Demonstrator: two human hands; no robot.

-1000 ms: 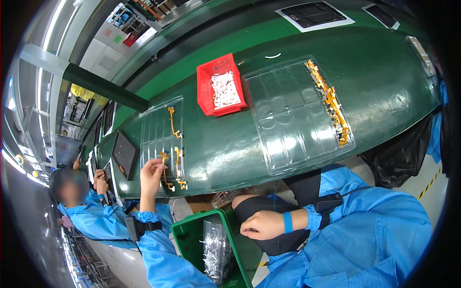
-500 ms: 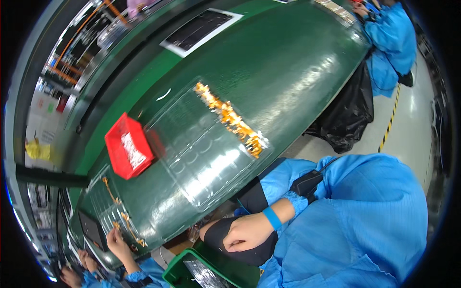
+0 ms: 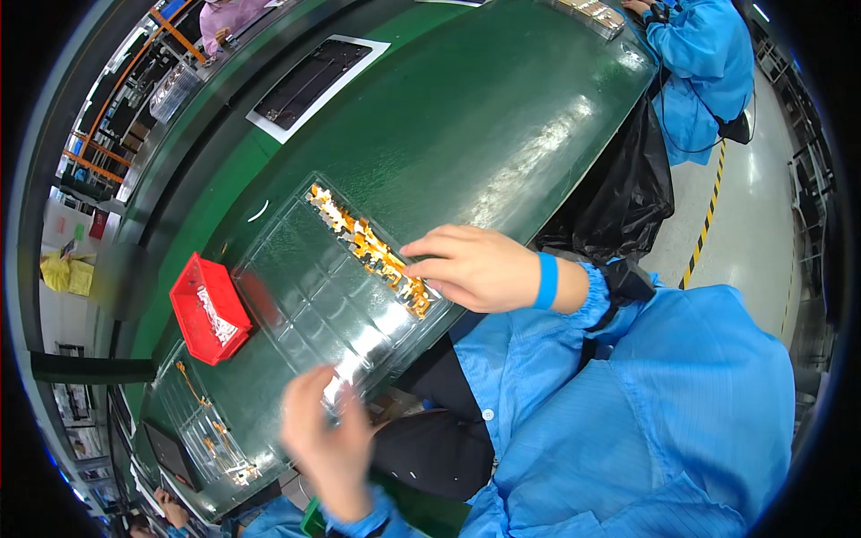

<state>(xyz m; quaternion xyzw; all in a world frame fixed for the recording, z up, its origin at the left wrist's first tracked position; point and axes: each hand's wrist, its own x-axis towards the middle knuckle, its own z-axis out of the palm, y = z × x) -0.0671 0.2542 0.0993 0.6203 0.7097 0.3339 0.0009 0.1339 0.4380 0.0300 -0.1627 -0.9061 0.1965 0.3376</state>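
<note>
A clear plastic tray [image 3: 305, 278] with compartments lies on the green table in front of me. Along its right column run many small orange, white and black ribbon-like pieces [image 3: 359, 238], which look like flexible circuits. At the near end of this row is my right hand [image 3: 480, 269], wearing a blue wristband. Its fingers are stretched out and somewhat apart, the tips over or touching the pieces; I make out nothing held. My left hand [image 3: 327, 435], smeared by motion, hovers by the tray's near left corner, and its grip is unclear.
Left of the tray stands a red bin [image 3: 211, 309] with small white pieces. Another clear tray [image 3: 211, 435] with a few orange pieces lies farther left. A dark panel [image 3: 314, 81] rests on white at the back. A black bag [image 3: 619, 188] hangs at the right edge, near a co-worker [image 3: 704, 54].
My right hand has risen from my lap to the pieces in the tray. My left hand is now near that tray's corner. The hand seen at the far-left tray is gone from there.
</note>
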